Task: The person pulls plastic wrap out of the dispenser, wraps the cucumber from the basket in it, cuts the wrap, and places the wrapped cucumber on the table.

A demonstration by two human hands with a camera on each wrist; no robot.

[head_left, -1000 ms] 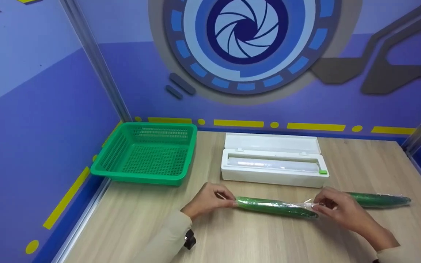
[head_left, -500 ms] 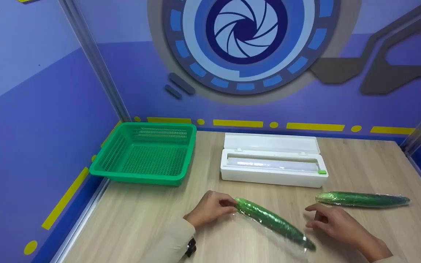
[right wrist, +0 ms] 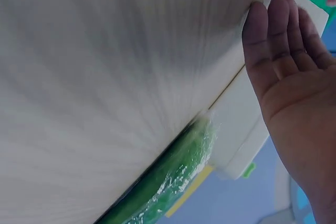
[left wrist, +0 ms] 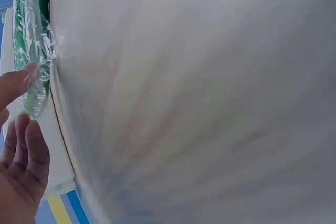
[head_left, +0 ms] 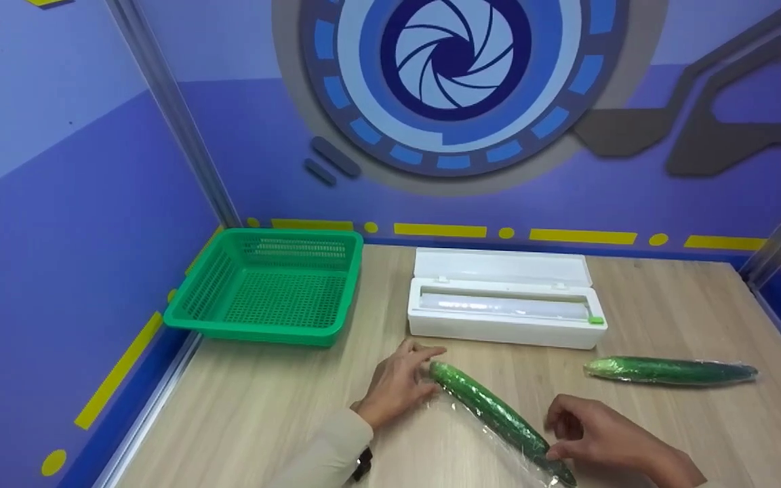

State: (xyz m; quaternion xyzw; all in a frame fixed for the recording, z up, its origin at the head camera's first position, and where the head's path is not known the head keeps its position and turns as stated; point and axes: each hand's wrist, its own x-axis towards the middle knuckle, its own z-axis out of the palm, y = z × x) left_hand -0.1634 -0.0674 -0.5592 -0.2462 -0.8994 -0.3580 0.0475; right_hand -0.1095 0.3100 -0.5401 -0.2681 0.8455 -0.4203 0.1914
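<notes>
One cucumber (head_left: 492, 400) in loose clear film lies slanted on the table between the hands, its near right end toward me. At its far left end is my left hand (head_left: 397, 383); in the left wrist view a digit touches the wrapped cucumber's film (left wrist: 34, 77) while the other fingers stay apart from it. My right hand (head_left: 594, 430) is beside the near end, thumb close to or touching it. Fairly straight fingers (right wrist: 281, 35) show in the right wrist view, holding nothing visible. Loose film (head_left: 499, 447) spreads along the cucumber's near side.
A second film-wrapped cucumber (head_left: 672, 371) lies at the right. Behind the hands stands a white cling film box (head_left: 506, 329), lid up, with a roll inside. A green plastic basket (head_left: 265, 332) sits at the back left, by the wall.
The cucumber's right end has swung toward me. My right hand let go of the film, drew back, then came nearer to that end. My left hand's fingers have loosened from the left end.
</notes>
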